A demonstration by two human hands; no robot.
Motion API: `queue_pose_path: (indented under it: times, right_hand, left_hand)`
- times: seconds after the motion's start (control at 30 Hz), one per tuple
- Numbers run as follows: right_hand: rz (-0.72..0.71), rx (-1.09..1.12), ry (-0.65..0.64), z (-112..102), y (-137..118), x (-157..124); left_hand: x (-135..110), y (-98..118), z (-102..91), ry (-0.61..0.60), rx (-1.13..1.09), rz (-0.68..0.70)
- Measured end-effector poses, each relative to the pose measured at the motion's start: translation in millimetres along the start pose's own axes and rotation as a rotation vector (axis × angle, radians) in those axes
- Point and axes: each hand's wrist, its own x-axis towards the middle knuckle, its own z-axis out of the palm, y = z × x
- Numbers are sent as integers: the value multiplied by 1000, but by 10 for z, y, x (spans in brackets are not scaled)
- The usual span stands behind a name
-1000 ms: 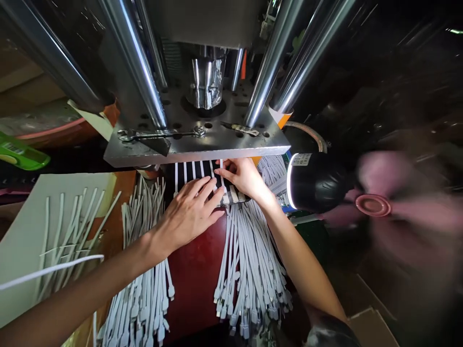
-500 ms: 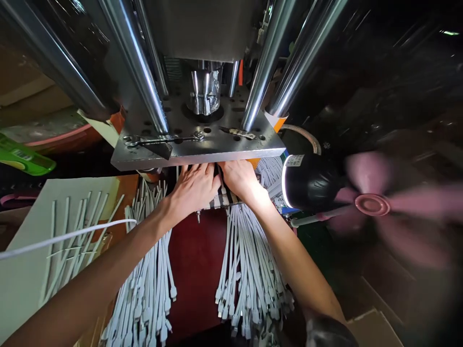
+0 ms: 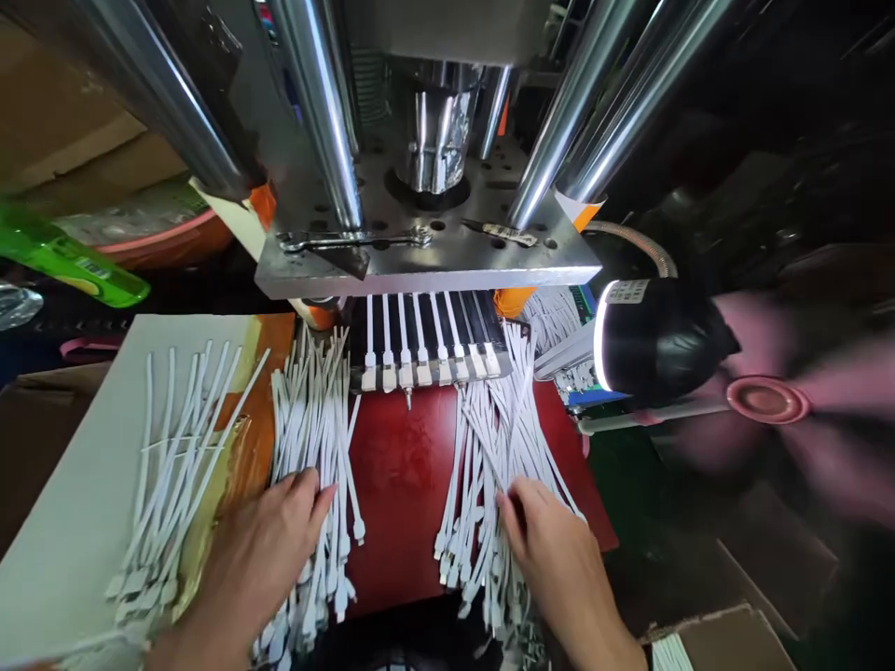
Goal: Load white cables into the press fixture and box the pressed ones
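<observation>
My left hand [image 3: 276, 531] lies over the left bundle of short white cables [image 3: 300, 415]. Its fingers curl inward and the thumb is close to the index finger; what lies between them is hidden. On the other side, my right hand [image 3: 556, 550] pinches white cables in the right bundle [image 3: 472, 522] between thumb and index finger. Small plugs show at the near ends of both bundles. Farther forward, a black fixture block [image 3: 430, 326] under the press holds several white cables side by side, their plugs along its front edge. Neither hand touches the fixture.
The steel press plate [image 3: 433, 270] overhangs the fixture, with a wrench [image 3: 356, 239] on top. A lit black lamp [image 3: 657, 335] and a spinning pink fan [image 3: 769, 399] stand at right. More cables rest on a white board [image 3: 90, 485] at left, near a green bottle [image 3: 84, 266].
Both hands have drawn back from under the press plate to the cable bundles. The filled fixture now shows. Some cables lie crosswise on the right bundle, and the view has shifted.
</observation>
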Motion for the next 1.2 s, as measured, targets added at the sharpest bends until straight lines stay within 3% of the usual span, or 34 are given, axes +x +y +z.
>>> queue_pose_path:
  times: [0.13,0.23,0.33,0.4,0.5,0.63,0.7,0.83,0.97,1.07,1.2]
  right_hand:
    - [40,319,118,-97,60,116]
    - [45,593,168,-243,-58,102]
    - [-34,885,22,-291,-347,-49]
    - [-101,997,-83,-257,-571,-159]
    - [-182,1045,-215,-177,-795,-278]
    - [-216,1099,-434,-168,-778,-352]
    - [-194,1118,-454,-202,-718,-359]
    - [-139,1191,-213,-231,-696,-320]
    - [-148,1293,-67,-174,-757,-251]
    - [-168,1266,7,-129,-777,-228]
    - [-187,1250,64,-91,-787,-254]
  left_hand:
    - [59,-172,-32,-20,-386,-170]
    - [47,-147,-142,-63,-843,-196]
    - [-79,92,-189,-224,-1328,-185]
    - [-182,323,-188,-302,-1524,-176]
    - [-310,607,-183,-260,-1647,-120]
    - [-404,712,-215,-170,-1602,-80]
    - [-429,686,-231,-136,-1482,34]
    - [-472,606,-180,-111,-1214,306]
    - [-511,538,-33,-194,-972,456]
    - [-495,486,-9,-313,-780,450]
    - [-338,420,-249,-427,-710,374]
